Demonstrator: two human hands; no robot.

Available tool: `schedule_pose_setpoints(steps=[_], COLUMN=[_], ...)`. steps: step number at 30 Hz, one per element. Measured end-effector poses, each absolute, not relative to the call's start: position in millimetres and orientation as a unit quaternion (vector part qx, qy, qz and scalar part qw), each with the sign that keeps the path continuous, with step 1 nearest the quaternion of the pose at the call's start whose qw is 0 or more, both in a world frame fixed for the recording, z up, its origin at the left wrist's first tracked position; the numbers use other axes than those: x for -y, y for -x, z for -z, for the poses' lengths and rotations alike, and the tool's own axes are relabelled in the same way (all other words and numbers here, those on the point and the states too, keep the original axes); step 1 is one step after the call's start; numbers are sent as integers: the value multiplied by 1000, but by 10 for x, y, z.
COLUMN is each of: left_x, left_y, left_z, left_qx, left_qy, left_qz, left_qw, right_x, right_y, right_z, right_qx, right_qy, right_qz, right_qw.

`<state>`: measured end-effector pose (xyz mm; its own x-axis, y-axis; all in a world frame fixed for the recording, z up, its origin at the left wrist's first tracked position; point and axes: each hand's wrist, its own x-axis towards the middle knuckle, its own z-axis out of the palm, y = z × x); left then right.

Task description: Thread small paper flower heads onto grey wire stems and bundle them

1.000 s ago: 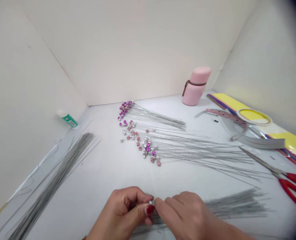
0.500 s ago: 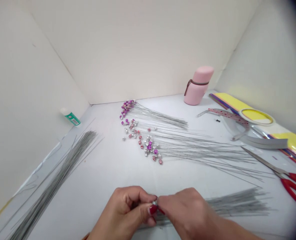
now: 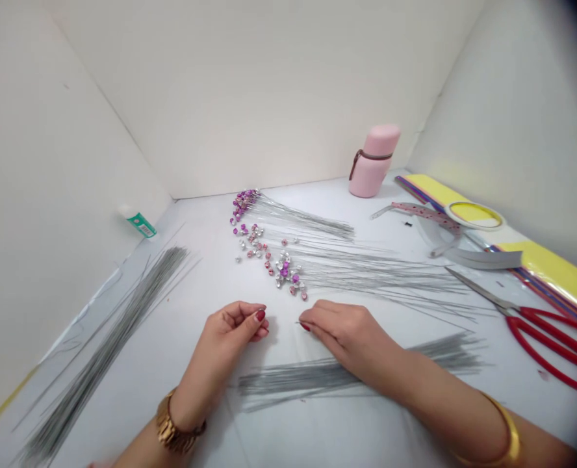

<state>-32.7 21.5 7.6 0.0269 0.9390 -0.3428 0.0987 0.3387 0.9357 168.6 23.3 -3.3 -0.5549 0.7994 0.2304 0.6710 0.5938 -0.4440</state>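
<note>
My left hand [image 3: 237,323] is closed in a pinch at centre, and whatever lies between its red-nailed fingertips is too small to make out. To its right, my right hand [image 3: 337,326] pinches something thin, with a small tip poking out toward the left. A gap separates the two hands. Under my right forearm lies a bundle of grey wires [image 3: 293,379]. Just beyond the hands are silver, pink and purple gem heads [image 3: 284,270] on wire stems pointing right. Farther back rests another bunch of purple gems [image 3: 243,205].
A long wire bundle [image 3: 123,331] lies at the left, near a green-and-white tube [image 3: 142,225]. At the back right stands a pink bottle [image 3: 373,162]. Red-handled scissors [image 3: 551,331], a tape roll [image 3: 474,214] and yellow packets [image 3: 571,279] occupy the right side.
My hands have moved apart and farther forward on the table. The silver piece between the fingertips no longer shows. The camera view has shifted, showing more of both forearms.
</note>
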Motion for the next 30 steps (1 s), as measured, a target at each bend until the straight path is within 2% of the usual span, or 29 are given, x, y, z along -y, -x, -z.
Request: schedule_pose_setpoints(steps=[4,8,12,24,30], left_x=[-198,-180,-177,-189,-190], left_y=[283,271,277,267,273], left_z=[-12,6,-16,-38,-37], left_qx=[-583,-577,-576,-585,-583], left_qy=[-468,-474,-488,-496,-491], left_qz=[-361,-370,-367,-337,-337], left_qw=[558,553,544,546,552], right_x=[-162,-36,13,41,26], right_y=[-1671,-1628,-1574,-1565,-1576], right_z=[-66,-103,-38,-101,-15], right_qx=[877,921,942,964,950], right_qy=[407,295,274,242,291], right_qz=[-152,-227,-183,-112,-101], right_qw=[205,114,61,20,54])
